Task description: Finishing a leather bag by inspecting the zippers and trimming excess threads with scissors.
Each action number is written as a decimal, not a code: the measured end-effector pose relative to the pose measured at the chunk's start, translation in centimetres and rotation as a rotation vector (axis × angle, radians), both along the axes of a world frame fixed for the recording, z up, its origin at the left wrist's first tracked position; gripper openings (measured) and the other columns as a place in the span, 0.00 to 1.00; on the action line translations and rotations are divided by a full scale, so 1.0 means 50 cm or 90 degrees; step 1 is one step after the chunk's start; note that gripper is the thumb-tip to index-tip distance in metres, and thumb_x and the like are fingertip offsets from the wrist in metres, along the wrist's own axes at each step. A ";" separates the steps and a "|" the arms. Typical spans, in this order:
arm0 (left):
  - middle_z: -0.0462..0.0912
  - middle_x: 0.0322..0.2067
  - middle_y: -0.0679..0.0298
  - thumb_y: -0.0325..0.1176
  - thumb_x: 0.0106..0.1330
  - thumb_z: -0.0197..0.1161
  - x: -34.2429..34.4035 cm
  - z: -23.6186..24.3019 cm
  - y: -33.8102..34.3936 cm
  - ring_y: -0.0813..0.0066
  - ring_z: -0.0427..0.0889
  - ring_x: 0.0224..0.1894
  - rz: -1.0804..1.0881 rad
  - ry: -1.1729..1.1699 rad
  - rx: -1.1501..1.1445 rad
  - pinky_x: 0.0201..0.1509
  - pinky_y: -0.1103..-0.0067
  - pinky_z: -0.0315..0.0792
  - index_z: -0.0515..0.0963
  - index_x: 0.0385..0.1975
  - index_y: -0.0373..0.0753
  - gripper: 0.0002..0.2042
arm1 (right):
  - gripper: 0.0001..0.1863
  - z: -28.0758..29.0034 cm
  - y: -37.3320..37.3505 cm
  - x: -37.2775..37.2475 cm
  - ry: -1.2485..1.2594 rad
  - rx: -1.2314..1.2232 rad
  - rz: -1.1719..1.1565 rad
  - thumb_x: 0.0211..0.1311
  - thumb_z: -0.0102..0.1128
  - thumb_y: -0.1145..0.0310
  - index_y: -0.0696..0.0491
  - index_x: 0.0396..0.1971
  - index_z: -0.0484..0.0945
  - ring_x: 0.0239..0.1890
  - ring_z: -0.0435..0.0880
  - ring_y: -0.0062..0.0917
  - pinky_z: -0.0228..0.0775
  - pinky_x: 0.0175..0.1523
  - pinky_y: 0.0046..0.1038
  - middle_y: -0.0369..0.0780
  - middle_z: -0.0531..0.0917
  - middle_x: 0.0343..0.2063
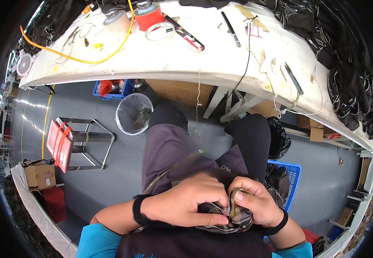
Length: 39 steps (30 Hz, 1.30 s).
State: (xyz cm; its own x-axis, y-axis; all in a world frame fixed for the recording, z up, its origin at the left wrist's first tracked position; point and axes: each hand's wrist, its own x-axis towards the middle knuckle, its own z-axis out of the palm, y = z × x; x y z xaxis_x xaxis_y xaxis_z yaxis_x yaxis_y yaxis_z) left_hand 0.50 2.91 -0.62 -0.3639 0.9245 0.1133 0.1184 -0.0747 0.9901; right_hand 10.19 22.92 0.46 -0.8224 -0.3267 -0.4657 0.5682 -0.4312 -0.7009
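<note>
Against my lap I hold a small camouflage-patterned fabric piece [240,221] with a metal-toothed zipper [230,202], its opening curved between my hands. My left hand [186,202] is closed, thumb and fingers pinching the fabric beside the zipper. My right hand [257,202] grips the other side, its thumb pressing on the zipper's edge. The slider area lies between the thumbs, partly hidden by fingers. A thin pale strip [173,170], smeared by motion, slants above my left hand with a greenish end; I cannot tell what it is or whether my hand holds it.
Ahead stands a white-covered table [173,58] bearing a red container [147,17], a pen-like tool [230,29] and tweezers [294,78]. Dark zippered pieces [351,81] pile at right. Below are a bin [133,114], a red-topped stool [59,146] and a blue crate [295,174].
</note>
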 end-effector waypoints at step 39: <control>0.78 0.32 0.69 0.29 0.69 0.58 -0.225 -0.019 -0.053 0.81 0.76 0.39 0.527 -0.198 0.025 0.50 0.81 0.69 0.74 0.34 0.35 0.05 | 0.11 0.014 -0.009 -0.034 -0.167 -0.026 -0.223 0.72 0.51 0.61 0.50 0.31 0.71 0.19 0.65 0.11 0.57 0.24 0.15 0.28 0.69 0.20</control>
State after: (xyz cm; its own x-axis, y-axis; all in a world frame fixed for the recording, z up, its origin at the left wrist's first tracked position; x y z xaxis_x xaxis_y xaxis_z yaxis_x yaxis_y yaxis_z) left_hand -10.76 0.27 -1.58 -0.9344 0.3478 -0.0766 -0.1252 -0.1194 0.9849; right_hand 8.47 22.47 1.17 -0.7424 -0.0719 -0.6661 0.5395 -0.6537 -0.5307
